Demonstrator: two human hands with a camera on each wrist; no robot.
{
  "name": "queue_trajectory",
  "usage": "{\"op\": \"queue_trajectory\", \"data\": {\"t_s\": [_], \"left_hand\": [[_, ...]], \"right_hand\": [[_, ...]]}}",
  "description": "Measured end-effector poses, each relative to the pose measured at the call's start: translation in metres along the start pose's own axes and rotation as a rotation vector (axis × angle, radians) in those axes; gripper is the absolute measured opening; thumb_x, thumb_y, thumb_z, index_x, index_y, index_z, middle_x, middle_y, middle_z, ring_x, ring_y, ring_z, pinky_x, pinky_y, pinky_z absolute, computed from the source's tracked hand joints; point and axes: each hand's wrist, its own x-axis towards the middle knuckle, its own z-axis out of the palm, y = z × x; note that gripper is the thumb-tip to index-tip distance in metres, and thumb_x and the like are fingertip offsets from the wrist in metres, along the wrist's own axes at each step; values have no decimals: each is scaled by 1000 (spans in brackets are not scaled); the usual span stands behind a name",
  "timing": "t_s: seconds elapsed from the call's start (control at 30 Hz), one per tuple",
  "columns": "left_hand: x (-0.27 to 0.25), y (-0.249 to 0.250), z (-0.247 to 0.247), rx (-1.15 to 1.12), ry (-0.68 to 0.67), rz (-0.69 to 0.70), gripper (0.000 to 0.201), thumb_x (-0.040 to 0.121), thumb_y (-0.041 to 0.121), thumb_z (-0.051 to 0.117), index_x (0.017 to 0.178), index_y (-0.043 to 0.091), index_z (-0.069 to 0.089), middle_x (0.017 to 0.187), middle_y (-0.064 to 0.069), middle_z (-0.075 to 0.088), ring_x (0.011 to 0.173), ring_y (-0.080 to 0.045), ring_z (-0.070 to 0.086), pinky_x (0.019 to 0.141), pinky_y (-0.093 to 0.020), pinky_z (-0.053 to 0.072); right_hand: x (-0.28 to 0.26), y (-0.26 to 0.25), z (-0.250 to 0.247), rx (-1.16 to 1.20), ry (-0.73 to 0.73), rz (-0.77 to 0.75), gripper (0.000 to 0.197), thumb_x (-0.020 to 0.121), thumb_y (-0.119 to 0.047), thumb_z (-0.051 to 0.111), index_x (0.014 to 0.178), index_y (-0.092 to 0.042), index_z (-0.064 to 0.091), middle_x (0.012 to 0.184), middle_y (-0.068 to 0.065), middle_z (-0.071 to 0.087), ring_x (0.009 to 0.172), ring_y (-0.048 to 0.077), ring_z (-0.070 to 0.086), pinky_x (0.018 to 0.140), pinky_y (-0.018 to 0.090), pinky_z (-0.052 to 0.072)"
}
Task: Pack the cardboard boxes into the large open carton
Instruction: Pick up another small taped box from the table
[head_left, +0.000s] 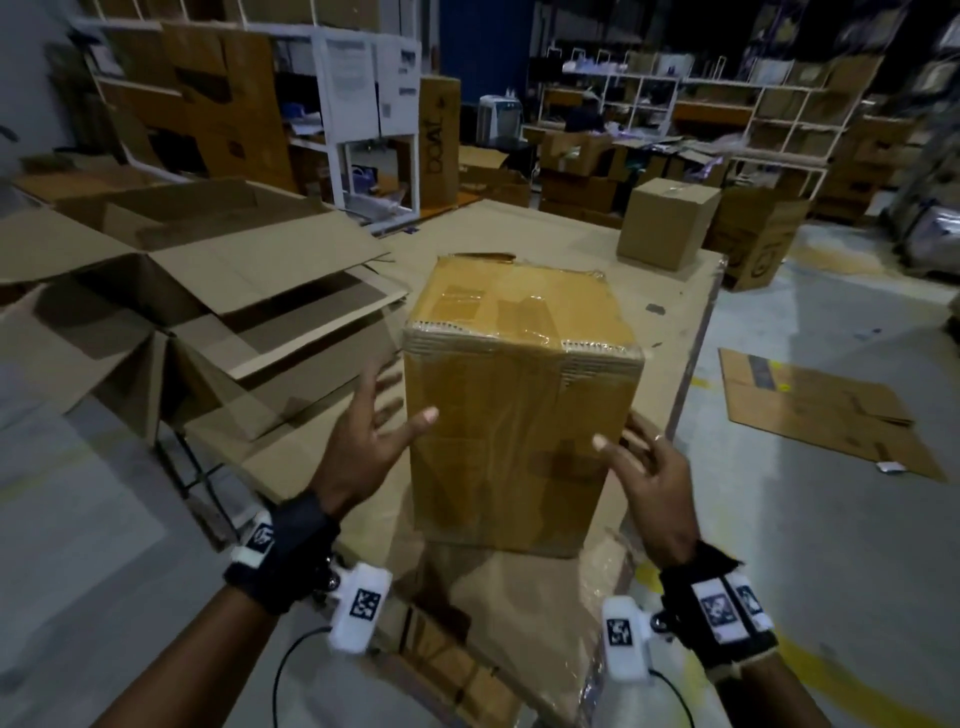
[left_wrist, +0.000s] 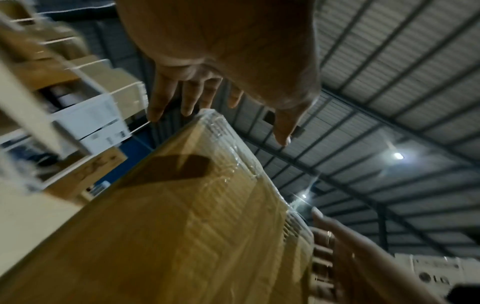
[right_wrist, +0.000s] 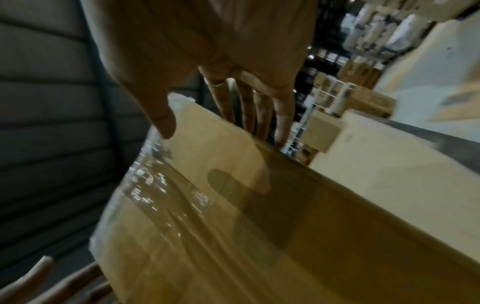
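Note:
A tall cardboard box (head_left: 519, 389) wrapped in clear tape stands upright on the cardboard-covered table (head_left: 524, 228). My left hand (head_left: 387, 415) is at its left side with fingers spread and the thumb over the front face. At the right side is my right hand (head_left: 628, 447), fingers straight, thumb also on the front. Both hands are open; the wrist views show the left hand (left_wrist: 221, 98) and right hand (right_wrist: 228, 107) flanking the box (left_wrist: 182, 226) (right_wrist: 233, 226), and I cannot tell whether they press it. The large open carton (head_left: 208, 270) sits to the left, flaps spread.
A smaller sealed box (head_left: 667, 221) stands at the table's far right corner. Flattened cardboard (head_left: 821, 410) lies on the floor to the right. White shelving (head_left: 363, 104) and stacked cartons fill the back. The table's right edge (head_left: 696, 338) drops to grey floor.

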Motion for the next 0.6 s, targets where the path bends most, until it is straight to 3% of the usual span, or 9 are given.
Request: {"op": "queue_trajectory", "data": {"t_s": [0.1,0.17,0.27,0.37,0.47,0.6], "left_hand": [[30,50,-7,242,24,250,93,84,63,70,160,40,22,163,5,34,140,-12,43,101,-31,45],[55,74,-5,377,29,337,87,88,65,65,160,37,25,161,-1,37,136,-17,45,97,-33,48],[93,88,4,498,-21,215,72,96,69,53,158,36,35,162,-4,39,141,-26,43,108,-44,42],[108,80,12,576,-123,76,64,97,66,53,152,35,47,167,-3,32,149,-31,35,118,-49,31],[95,76,11,634,-136,141,57,99,60,54,151,38,49,169,-1,28,151,-31,32,119,-53,28],[57,81,6,584,-99,249,56,99,56,58,151,37,49,168,6,30,151,-24,34,117,-50,32]], "right_hand": [[32,-54,3,-147,78,-125,64,89,-53,71,146,-33,50,144,-7,56,128,10,55,92,24,53],[58,-81,10,-296,136,-138,73,88,-62,67,150,-31,45,151,-3,46,131,15,51,97,30,52],[92,-103,24,-513,25,-42,83,85,-71,63,153,-29,40,156,4,37,137,25,46,110,46,45],[100,-106,32,-618,-102,74,82,86,-71,61,154,-28,42,159,6,40,142,29,42,112,45,37],[85,-108,28,-582,-129,83,79,87,-69,62,154,-34,40,159,4,40,144,28,39,112,45,36],[49,-101,20,-524,-93,-30,72,87,-67,64,151,-40,44,158,-2,39,142,22,38,111,44,37]]}}
